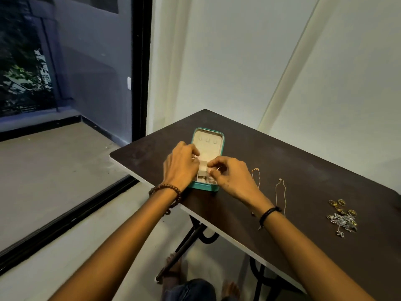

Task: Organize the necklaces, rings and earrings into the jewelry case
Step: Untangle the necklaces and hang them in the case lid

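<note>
Over the open jewelry case, my left hand and right hand each pinch a silver piece, with two necklaces lying lengthwise nearer my right.

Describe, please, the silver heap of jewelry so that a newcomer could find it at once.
Start at the brown table and go to its right end, away from the teal jewelry case. Near the front edge lies the silver heap, nearer the person than the gold rings. It is a pale, sparkly tangle, whereas the rings are yellow bands.
</note>
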